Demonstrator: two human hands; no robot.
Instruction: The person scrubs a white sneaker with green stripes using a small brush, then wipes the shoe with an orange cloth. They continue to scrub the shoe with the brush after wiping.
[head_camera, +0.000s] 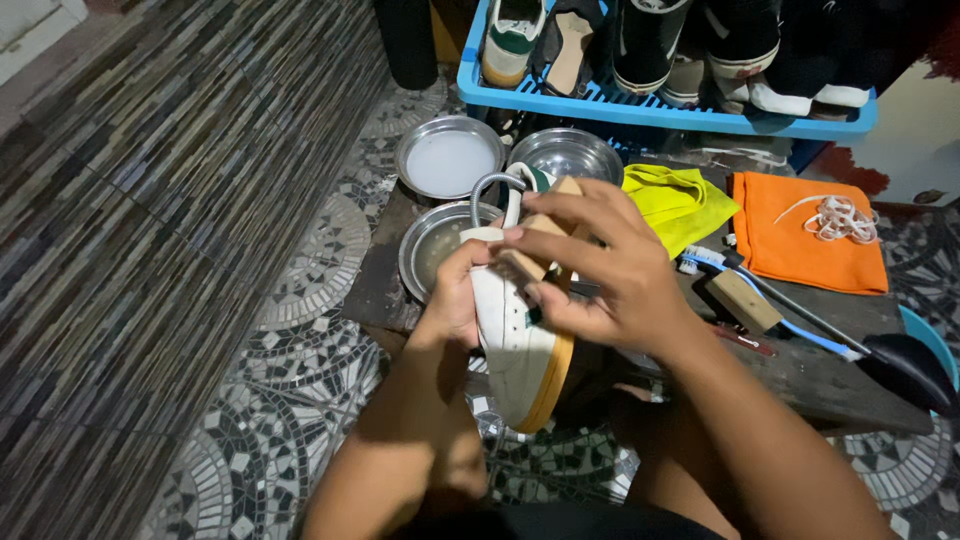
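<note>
A white sneaker (515, 345) with a tan sole and a green mark is held on its side at the centre of the view. My left hand (455, 295) grips it from the left, thumb on the upper. My right hand (600, 270) presses a wooden-backed brush (525, 262) against the shoe's side, fingers spread over the brush. A grey hose (490, 185) curves up just behind the shoe.
Three metal bowls (450, 158) stand behind the shoe on a dark low table (810, 370). On it lie a yellow cloth (680, 200), an orange cloth (800, 240) with white laces (838, 217), a second brush (742, 300) and a toothbrush. A blue shoe rack (660, 110) stands behind.
</note>
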